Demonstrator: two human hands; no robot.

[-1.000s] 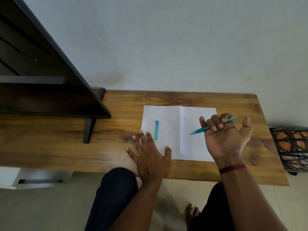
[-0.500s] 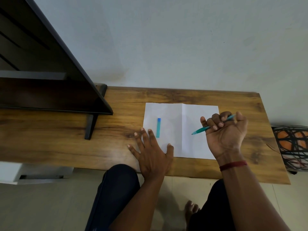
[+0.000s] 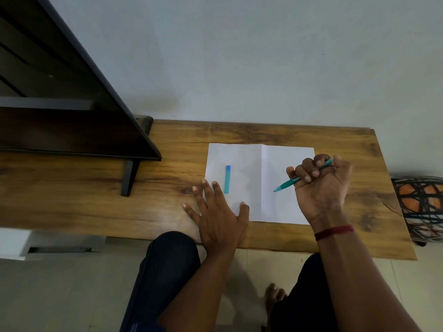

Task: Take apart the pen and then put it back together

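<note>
A teal pen body (image 3: 286,185) without its cap sticks out of my right hand (image 3: 320,188), tip pointing down-left above the white sheet of paper (image 3: 259,154). My fingers and thumb curl round the barrel, and its back end shows past my knuckles. The teal cap with a blue end (image 3: 227,179) lies flat on the left half of the sheet. My left hand (image 3: 219,218) rests flat, fingers spread, on the paper's lower-left corner and the wooden table (image 3: 167,195), just left of and below the cap.
A dark flat screen on a black foot (image 3: 129,178) stands over the table's left half. A patterned basket-like object (image 3: 422,207) sits beyond the right table edge. My knees are under the near table edge.
My right thumb, spread out a second ago, has closed over the pen, and the hand has turned slightly so the tip points lower. My left hand and the cap stay put.
</note>
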